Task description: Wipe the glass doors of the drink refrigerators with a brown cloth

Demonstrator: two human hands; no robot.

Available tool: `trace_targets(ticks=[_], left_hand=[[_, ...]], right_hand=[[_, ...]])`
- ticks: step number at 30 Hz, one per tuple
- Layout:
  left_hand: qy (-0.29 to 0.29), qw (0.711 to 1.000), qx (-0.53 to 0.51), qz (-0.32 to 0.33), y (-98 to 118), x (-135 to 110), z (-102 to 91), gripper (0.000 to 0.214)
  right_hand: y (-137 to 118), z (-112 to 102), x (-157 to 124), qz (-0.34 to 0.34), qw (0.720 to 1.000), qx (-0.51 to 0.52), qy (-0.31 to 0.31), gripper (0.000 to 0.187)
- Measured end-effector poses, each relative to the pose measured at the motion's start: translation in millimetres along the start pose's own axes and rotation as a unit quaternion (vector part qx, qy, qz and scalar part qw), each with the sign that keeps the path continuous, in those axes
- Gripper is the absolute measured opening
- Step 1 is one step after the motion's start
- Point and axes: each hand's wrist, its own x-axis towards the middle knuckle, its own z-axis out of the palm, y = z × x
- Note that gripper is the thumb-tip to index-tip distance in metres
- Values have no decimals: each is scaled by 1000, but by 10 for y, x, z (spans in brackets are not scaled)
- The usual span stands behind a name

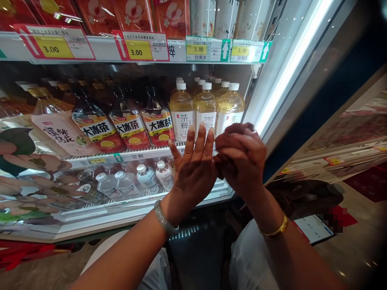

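My left hand (195, 167) is raised with its fingers stretched out and apart, palm toward the drinks cooler. It looks to be at the cooler's glass, though contact is hard to judge. Beside it, my right hand (246, 161) is closed around a crumpled dark brown cloth (238, 129), mostly hidden by the fingers. Behind both hands stand pale yellow tea bottles (183, 117) with white caps and labels. Dark tea bottles (128, 125) with red and yellow labels line up to their left.
Price tags (139, 48) run along the upper shelf edge, under red cartons (133, 14). Small clear bottles (127, 183) stand on the bottom shelf. A bright light strip (287, 68) edges the cooler at right. A tablet-like screen (314, 227) lies low at right.
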Motion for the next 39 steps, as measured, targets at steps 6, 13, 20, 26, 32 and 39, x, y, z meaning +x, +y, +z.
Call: trace_targets(ticks=[6, 13, 20, 26, 32, 39], left_hand=[[-32, 999, 6, -21, -140, -132, -109, 86], [-42, 999, 6, -21, -258, -223, -176, 85], [-46, 999, -1, -13, -391, -215, -255, 85], [-60, 997, -7, -42, -411, -193, -360, 88], [-53, 998, -10, -38, -435, -223, -347, 83], [-58, 997, -19, -44, -379, -185, -362, 84]], right_hand=[[-2, 0, -14, -56, 998, 3, -35, 28], [-132, 102, 119, 54, 996, -30, 64, 29], [-429, 231, 88, -66, 997, 22, -33, 19], [-227, 151, 242, 50, 996, -7, 69, 28], [-599, 328, 137, -34, 999, 16, -5, 22], [-309, 174, 143, -15, 1000, 24, 5, 22]])
